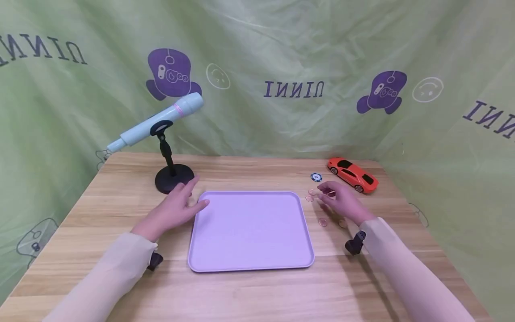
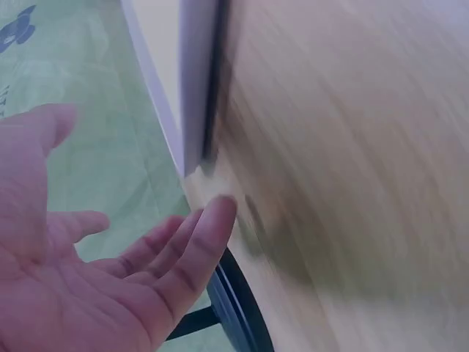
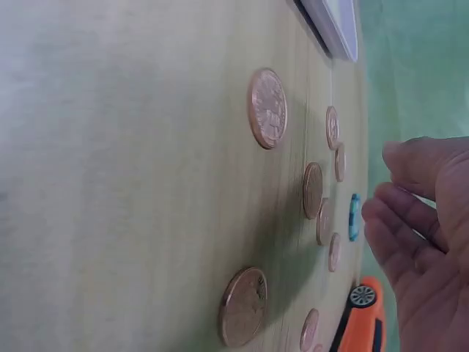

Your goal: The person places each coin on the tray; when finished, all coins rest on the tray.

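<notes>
My left hand (image 1: 173, 208) reaches over the left edge of a lilac tray (image 1: 251, 230), thumb and fingers spread and holding nothing. In the left wrist view its fingertips come close under the tray's corner (image 2: 189, 139). On the right, my other hand (image 1: 342, 201) hovers above several copper-coloured coins (image 3: 267, 108), its thumb and bent fingers apart with nothing between them. More coins (image 1: 309, 198) lie just left of its fingertips. A blue-and-white poker chip (image 1: 316, 177) lies beyond that hand, near an orange toy car (image 1: 353, 174).
At the back left, a light blue telescope-like tube (image 1: 154, 123) rests tilted on a black stand, whose round base (image 1: 175, 179) is just behind my left hand. A green patterned curtain (image 1: 257, 53) hangs around the wooden table (image 1: 249, 295).
</notes>
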`<state>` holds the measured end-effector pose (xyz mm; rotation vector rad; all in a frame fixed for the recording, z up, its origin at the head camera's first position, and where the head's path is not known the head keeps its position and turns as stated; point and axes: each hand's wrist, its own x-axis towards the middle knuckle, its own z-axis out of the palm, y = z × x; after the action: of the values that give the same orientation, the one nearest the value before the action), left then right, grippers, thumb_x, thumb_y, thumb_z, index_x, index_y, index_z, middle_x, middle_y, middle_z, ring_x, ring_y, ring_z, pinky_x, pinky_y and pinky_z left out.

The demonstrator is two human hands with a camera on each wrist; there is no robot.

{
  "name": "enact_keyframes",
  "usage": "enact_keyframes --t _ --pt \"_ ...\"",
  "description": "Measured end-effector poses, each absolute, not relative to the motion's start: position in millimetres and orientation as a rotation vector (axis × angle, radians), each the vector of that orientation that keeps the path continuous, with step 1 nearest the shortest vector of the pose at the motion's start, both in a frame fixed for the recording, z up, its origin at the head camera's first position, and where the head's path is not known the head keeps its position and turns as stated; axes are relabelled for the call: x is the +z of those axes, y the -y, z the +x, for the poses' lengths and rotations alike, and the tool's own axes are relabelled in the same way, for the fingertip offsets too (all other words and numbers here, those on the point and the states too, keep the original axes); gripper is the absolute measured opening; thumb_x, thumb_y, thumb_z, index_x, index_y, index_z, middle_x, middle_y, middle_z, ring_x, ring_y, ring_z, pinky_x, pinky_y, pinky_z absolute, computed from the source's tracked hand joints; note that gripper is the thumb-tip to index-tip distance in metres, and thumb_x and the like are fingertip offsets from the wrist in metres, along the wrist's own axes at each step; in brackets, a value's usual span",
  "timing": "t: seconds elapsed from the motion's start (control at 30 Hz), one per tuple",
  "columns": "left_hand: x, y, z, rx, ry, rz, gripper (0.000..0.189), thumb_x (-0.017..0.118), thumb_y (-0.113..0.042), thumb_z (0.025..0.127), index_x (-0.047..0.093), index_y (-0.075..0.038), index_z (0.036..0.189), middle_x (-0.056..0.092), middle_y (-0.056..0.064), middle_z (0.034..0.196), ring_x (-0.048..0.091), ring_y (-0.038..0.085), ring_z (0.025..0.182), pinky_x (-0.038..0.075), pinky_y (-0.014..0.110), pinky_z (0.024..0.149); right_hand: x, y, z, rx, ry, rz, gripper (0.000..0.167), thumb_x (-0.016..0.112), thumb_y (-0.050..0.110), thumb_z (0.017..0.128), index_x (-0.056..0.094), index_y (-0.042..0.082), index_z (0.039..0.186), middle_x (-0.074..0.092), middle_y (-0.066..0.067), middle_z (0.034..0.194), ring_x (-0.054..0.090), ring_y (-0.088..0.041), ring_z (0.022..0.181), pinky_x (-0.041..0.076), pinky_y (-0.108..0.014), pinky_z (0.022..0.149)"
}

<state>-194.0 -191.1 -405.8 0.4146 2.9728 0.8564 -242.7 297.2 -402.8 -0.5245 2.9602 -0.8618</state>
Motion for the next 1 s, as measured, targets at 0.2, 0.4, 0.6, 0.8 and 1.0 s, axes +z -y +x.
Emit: enact_keyframes --t 0.2,0.4,0.6,0.8,1.0 --pt "-406 185 -200 0.881 -2.907 0.446 0.082 0.069 -0.033 0.1 0.029 0.005 0.161 0.065 0.025 0.107 0.064 0.034 0.099 0.056 0.054 0.094 -404 -297 -264 -0.913 -2.859 -0.416 0.026 0.068 0.012 0.101 0.068 -0.003 0.122 0.073 -0.017 0.108 0.068 -0.024 0.095 0.063 -0.039 0.088" --pt "-404 180 -199 0.944 -2.795 0.464 0.082 0.072 -0.019 0.095 0.029 0.01 0.159 0.059 0.016 0.089 0.057 0.022 0.081 0.057 0.034 0.069 -407 -292 -278 -0.97 -2.772 -0.312 0.025 0.071 0.016 0.1 0.068 0.0 0.119 0.07 -0.016 0.106 0.065 -0.02 0.083 0.057 -0.025 0.074" --pt "-407 176 -194 1.06 -2.655 0.366 0.079 0.068 -0.002 0.094 0.026 0.01 0.16 0.054 0.03 0.104 0.066 0.023 0.073 0.063 0.031 0.05 -412 -287 -283 -0.884 -2.759 -0.276 0.025 0.071 0.019 0.1 0.07 0.002 0.118 0.071 -0.013 0.108 0.063 -0.02 0.09 0.056 -0.025 0.08" --pt "-409 174 -191 1.077 -2.608 0.31 0.077 0.066 0.006 0.093 0.027 0.01 0.159 0.051 0.032 0.11 0.065 0.026 0.082 0.064 0.032 0.052 -408 -284 -284 -0.82 -2.734 -0.261 0.021 0.069 0.014 0.1 0.069 0.001 0.117 0.07 -0.013 0.104 0.062 -0.018 0.083 0.055 -0.026 0.076" --pt "-409 175 -190 1.087 -2.584 0.3 0.076 0.065 0.006 0.094 0.026 0.01 0.159 0.057 0.031 0.107 0.068 0.024 0.076 0.064 0.032 0.053 -404 -282 -286 -0.787 -2.713 -0.248 0.021 0.069 0.014 0.101 0.067 0.0 0.116 0.069 -0.012 0.099 0.061 -0.017 0.079 0.053 -0.024 0.071"
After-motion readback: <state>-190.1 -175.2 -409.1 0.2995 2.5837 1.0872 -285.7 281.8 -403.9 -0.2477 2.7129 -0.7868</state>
